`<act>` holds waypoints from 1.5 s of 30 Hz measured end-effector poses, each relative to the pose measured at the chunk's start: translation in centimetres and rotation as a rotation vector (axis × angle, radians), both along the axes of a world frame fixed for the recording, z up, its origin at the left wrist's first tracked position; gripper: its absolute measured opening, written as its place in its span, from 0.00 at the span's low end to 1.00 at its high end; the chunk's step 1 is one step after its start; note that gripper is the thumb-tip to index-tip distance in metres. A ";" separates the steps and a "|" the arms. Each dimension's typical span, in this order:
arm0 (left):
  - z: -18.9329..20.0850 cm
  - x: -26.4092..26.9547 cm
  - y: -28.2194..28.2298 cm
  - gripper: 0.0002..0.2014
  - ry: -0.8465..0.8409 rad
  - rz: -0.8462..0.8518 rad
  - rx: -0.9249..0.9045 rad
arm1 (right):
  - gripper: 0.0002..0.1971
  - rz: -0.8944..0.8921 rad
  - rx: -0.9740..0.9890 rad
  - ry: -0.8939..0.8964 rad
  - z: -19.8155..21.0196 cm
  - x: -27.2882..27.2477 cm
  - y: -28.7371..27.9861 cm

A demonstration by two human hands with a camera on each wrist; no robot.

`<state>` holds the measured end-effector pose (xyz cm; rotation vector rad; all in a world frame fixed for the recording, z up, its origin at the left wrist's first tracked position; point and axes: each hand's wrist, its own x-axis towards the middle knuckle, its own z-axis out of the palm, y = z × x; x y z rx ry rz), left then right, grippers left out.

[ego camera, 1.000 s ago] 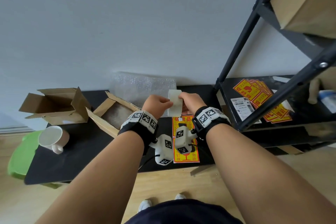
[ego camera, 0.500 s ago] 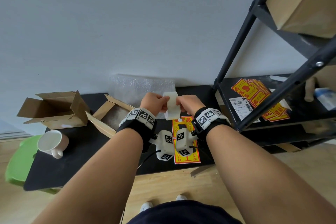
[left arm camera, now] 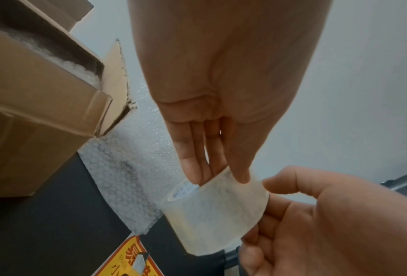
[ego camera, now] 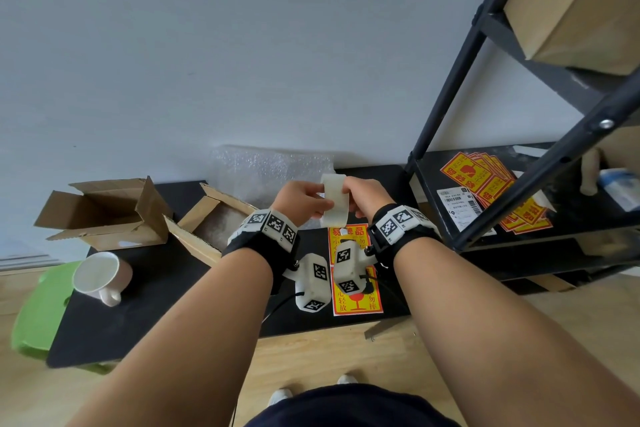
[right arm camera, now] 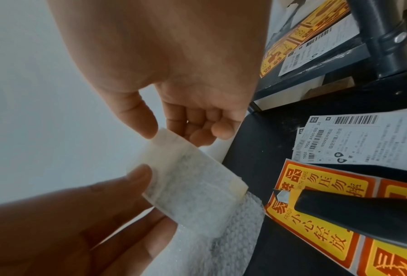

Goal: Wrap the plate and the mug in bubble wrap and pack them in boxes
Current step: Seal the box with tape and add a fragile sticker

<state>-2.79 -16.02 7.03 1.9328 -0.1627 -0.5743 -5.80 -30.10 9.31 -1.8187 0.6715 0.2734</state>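
Both my hands hold a roll of clear tape [ego camera: 334, 202] above the black table [ego camera: 156, 291], in front of a bubble wrap sheet [ego camera: 270, 173]. My left hand [ego camera: 302, 199] has fingers in the roll's core [left arm camera: 186, 188] and its thumb on the outside. My right hand [ego camera: 363, 192] pinches the roll's [right arm camera: 192, 186] outer face between thumb and fingers. A white mug [ego camera: 100, 276] stands at the table's left end. An open cardboard box [ego camera: 104, 215] stands at the back left. A second open box [ego camera: 211, 222] holds something in bubble wrap.
Yellow-red fragile stickers [ego camera: 356, 302] lie on the table under my wrists, with a black utility knife [right arm camera: 353, 211] on them. A black metal rack [ego camera: 485, 204] at the right carries more stickers and shipping labels [ego camera: 459, 206]. A green stool [ego camera: 38, 315] stands left of the table.
Both hands stay on the tape roll; it has tilted and turned a little between the fingers. Nothing on the table has moved.
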 end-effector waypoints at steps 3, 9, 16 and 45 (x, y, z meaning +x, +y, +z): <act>-0.4 0.1 0.2 0.18 0.041 0.020 -0.024 | 0.07 0.015 -0.008 0.009 -0.1 -0.1 0.1; -0.4 0.6 0.2 0.15 0.048 0.088 0.005 | 0.06 0.084 -0.052 0.007 -0.2 0.1 0.0; 0.4 2.0 1.1 0.22 -0.324 0.243 0.245 | 0.09 0.222 -0.149 -0.108 -0.7 -0.2 -0.4; 1.4 1.5 0.6 0.06 -0.294 0.104 0.473 | 0.09 0.387 -0.357 -0.151 -1.0 -0.5 0.7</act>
